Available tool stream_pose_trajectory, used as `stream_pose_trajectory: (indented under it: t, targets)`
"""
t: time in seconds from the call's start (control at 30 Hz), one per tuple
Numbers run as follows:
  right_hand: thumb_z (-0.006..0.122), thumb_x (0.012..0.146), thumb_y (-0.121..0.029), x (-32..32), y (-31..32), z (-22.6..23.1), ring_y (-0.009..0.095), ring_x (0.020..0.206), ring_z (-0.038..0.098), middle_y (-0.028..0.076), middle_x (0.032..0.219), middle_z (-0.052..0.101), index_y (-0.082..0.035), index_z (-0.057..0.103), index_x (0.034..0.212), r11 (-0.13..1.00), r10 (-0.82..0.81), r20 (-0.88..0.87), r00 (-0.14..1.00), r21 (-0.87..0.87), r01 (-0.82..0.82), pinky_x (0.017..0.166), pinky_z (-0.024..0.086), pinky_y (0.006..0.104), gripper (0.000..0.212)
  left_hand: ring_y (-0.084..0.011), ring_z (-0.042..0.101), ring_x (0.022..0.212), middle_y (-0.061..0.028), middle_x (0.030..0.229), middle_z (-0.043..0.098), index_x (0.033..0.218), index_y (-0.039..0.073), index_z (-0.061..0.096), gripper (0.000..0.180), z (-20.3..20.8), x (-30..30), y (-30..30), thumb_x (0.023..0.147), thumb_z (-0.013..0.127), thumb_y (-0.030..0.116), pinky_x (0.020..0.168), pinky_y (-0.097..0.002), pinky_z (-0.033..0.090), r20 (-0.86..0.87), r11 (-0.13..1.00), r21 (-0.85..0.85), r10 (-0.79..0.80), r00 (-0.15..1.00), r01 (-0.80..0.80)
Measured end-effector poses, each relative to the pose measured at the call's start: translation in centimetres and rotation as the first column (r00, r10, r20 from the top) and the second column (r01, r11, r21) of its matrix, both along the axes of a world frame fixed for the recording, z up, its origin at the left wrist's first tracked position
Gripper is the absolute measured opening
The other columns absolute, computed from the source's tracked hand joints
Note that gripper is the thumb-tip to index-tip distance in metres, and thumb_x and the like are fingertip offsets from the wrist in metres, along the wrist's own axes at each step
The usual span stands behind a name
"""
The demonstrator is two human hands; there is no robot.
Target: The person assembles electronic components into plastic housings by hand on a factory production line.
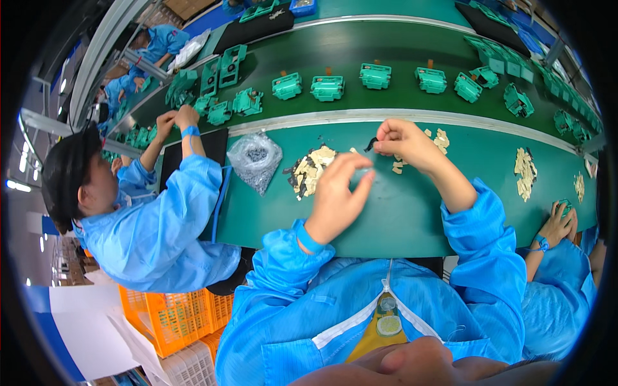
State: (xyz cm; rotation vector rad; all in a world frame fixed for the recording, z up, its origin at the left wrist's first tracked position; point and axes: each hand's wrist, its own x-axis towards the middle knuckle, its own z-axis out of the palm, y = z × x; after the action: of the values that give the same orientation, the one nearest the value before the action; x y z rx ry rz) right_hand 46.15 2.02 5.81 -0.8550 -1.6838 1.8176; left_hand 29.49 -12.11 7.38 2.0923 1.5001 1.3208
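My right hand [404, 145] pinches a small black strip [371, 144] between thumb and fingertips, just over the green tabletop [283, 225]. To its left hovers my left hand [336, 201], palm down, with thumb and fingers apart. A pale grey spot shows between its thumb and forefinger, too small to make out. Beside the left hand lies a heap of cream and black flat pieces [312, 168]. More cream pieces [441, 141] are scattered behind and under my right hand, partly hidden by it.
A clear bag of small dark parts [255, 161] lies left of the heap. Beyond a pale rail, green housings [327, 88] stand along a dark green belt [302, 55]. Co-workers sit on both sides, one sleeve [154, 225] close at left. Another cream pile [525, 175] lies right.
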Motion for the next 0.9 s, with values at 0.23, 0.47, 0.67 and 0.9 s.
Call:
stream_pose_trajectory:
  t: [0.23,0.47,0.67,0.9]
  targets:
    - [0.068,0.092,-0.011,7.7,-0.7,-0.9,0.011,0.079,0.062,0.005,0.089,0.069,-0.004,0.060,0.097,0.964,-0.242,-0.190,0.952,-0.163,0.212,0.071,0.050,0.0247,0.011,-0.0159,0.065,0.097,-0.0088,0.107,0.069,0.114,-0.002,0.064,0.026,-1.1,4.4,9.0,0.093,0.069,0.011,0.084,-0.0316,0.054,0.439,0.867,-0.426,-0.052,0.897,0.259]
    - [0.066,0.094,-0.013,11.1,2.3,-2.5,0.011,0.077,0.062,0.004,0.086,0.067,-0.004,0.060,0.099,0.887,-0.401,-0.279,0.873,-0.357,0.293,0.070,0.050,0.0247,0.011,-0.0147,0.067,0.092,-0.0096,0.105,0.069,0.114,-0.004,0.064,0.021,-5.1,8.6,13.5,0.096,0.065,0.006,0.084,-0.0270,0.055,0.699,0.797,-0.422,-0.017,0.715,0.432]
    - [0.066,0.093,-0.008,11.4,4.2,-4.6,0.015,0.081,0.065,0.007,0.093,0.066,-0.002,0.060,0.103,0.845,-0.338,-0.271,0.901,-0.510,0.164,0.074,0.054,0.0262,0.013,-0.0174,0.066,0.100,-0.0108,0.112,0.063,0.116,-0.006,0.062,0.023,-7.1,8.6,15.1,0.094,0.065,0.001,0.090,-0.0306,0.056,0.421,0.929,-0.195,-0.210,0.882,0.315]
    - [0.067,0.090,-0.001,10.3,4.7,-4.6,0.014,0.081,0.064,0.006,0.092,0.067,-0.002,0.060,0.104,0.898,-0.388,-0.202,0.899,-0.303,0.320,0.076,0.052,0.0263,0.016,-0.0146,0.063,0.103,-0.0088,0.113,0.062,0.113,-0.004,0.063,0.020,-7.8,7.8,16.1,0.093,0.065,-0.001,0.090,-0.0280,0.052,0.754,0.830,-0.317,-0.073,0.653,0.459]
